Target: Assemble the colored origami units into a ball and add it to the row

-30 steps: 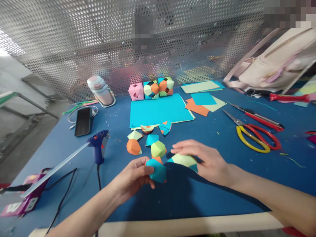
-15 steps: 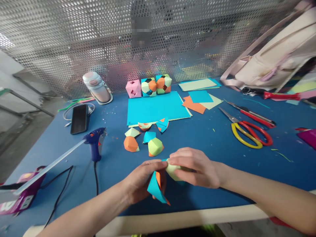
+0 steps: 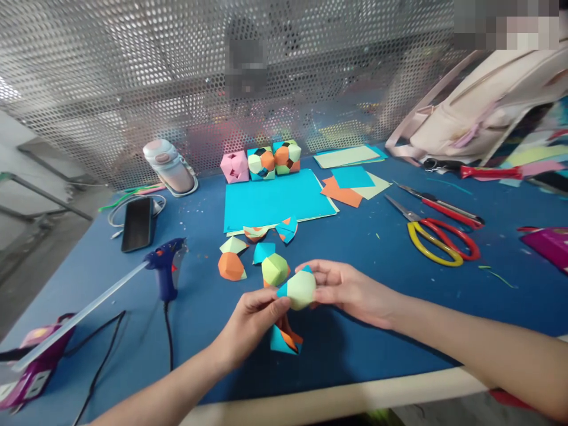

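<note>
Between my two hands is a folded paper piece (image 3: 302, 290), pale green with blue corners. My left hand (image 3: 252, 322) is closed, its thumb and fingers pinching the piece's blue left corner. My right hand (image 3: 350, 293) grips the right side, with the thumb in front and fingers behind. Below my left hand hangs a blue and orange folded paper piece (image 3: 284, 342); whether my left fingers also hold it is partly hidden. Just beyond lie several similar folded pieces, among them a green one (image 3: 275, 269) and an orange one (image 3: 231, 266).
Blue paper sheets (image 3: 275, 201) lie behind the pieces, with three paper balls (image 3: 261, 164) at the back. On the left are a glue gun (image 3: 166, 269), a phone (image 3: 137, 225) and a bottle (image 3: 168, 168). To the right are scissors (image 3: 437, 239), a cutter (image 3: 444, 207) and a bag (image 3: 479, 112).
My right hand has opened out from over the pale green piece to its side, so more of the piece shows. The blue and orange piece now hangs at a different angle.
</note>
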Motion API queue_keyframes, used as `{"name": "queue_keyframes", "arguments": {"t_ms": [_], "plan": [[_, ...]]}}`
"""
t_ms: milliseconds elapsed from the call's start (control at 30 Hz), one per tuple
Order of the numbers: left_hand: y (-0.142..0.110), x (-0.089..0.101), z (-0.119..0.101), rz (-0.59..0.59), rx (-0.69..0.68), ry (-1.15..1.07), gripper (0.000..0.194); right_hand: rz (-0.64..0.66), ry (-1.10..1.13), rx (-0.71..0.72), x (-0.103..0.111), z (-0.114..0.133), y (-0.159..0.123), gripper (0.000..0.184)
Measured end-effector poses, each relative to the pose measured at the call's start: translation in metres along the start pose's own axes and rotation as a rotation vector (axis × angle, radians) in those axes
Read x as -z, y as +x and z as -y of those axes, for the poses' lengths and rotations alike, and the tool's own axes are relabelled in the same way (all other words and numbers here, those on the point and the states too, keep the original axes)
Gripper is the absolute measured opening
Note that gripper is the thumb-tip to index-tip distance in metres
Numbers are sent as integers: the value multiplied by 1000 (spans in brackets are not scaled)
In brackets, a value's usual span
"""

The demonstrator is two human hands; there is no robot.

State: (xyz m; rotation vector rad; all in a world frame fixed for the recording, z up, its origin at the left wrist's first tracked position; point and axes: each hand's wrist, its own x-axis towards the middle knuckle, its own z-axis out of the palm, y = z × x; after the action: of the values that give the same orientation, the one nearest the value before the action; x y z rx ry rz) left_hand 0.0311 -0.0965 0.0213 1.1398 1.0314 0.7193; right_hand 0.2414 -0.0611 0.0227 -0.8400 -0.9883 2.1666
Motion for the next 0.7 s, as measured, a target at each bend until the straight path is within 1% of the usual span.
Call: {"name": "queue_keyframes", "arguments": {"t_ms": [67,133,233,333,400,500,567,633,700], "plan": [[1,-1,0,23,20,-18,44,5,66,-18,-1,-3,0,38],[2,0,1,22,10,-2,45,-2,83,-7,0,-4,0,35],[4,3,3,9,-19,-4,39,-21,19,23,4,-2,-1,35],[4,3,3,31,34,-83,32,-29,-71,38,6,0,-4,35],[4,-1,1,29,62,-124,30,-24,-77,68,5,-1,-4,37],[3,-8,-2,-39,32,-207,29,-2,15,133,4,-8,-2,43],[4,-12,-4,-88,13,-252,30,6,105,115,3,-13,0,41],[5,-15,-4,-99,31,-283,31,7,181,75,3,-17,3,35],[6,-15,-3,-82,70,-342,30,11,234,77,4,-15,4,33]]}}
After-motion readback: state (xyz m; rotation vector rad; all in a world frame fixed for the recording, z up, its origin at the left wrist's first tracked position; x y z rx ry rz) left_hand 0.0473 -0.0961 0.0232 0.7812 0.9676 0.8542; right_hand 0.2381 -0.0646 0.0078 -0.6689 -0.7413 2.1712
